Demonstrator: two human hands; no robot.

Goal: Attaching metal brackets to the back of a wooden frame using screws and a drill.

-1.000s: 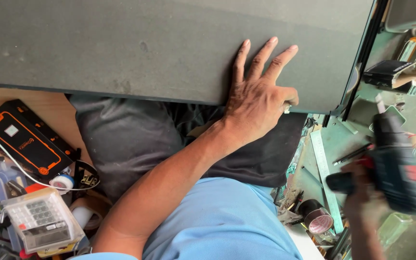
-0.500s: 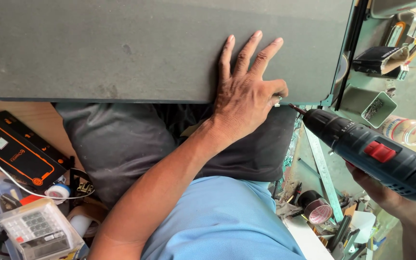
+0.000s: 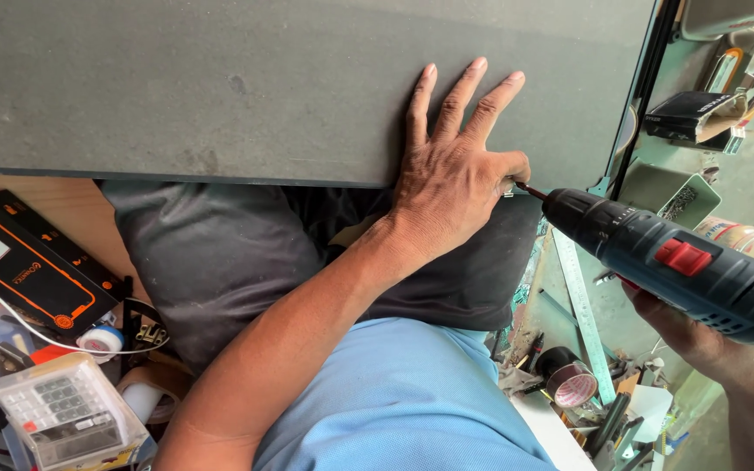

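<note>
- Left hand [image 3: 451, 170] lies flat, fingers spread, palm down on the dark grey panel [image 3: 220, 87] near its lower edge; grips nothing, reads as bracing the panel so it can't shift.
- Thumb side sits right at the drill bit tip; a small bright metal part [image 3: 508, 186], screw or bracket, can't tell which, shows just beside the thumb.
- Right hand [image 3: 700, 336] is clenched around the grip of the dark blue cordless drill [image 3: 682, 262], which has a red switch on top; bit [image 3: 530, 188] points left at the panel's edge, tip touching or nearly touching the metal part.
- Drill is held about level, in line with the panel edge, so the bit enters the edge straight.
- Panel rests over a black cushion [image 3: 211, 262] on the person's lap; light blue shirt [image 3: 394, 401] below.
- Wooden desk [image 3: 54, 196] at left carries a black-and-orange power pack [image 3: 28, 262], white cable, small tape roll [image 3: 100, 338] and a clear plastic parts box [image 3: 58, 419].
- Right side: green bin of small hardware [image 3: 669, 196], steel ruler [image 3: 582, 314], dark tape roll [image 3: 569, 379], loose tools; a cluttered workshop.
</note>
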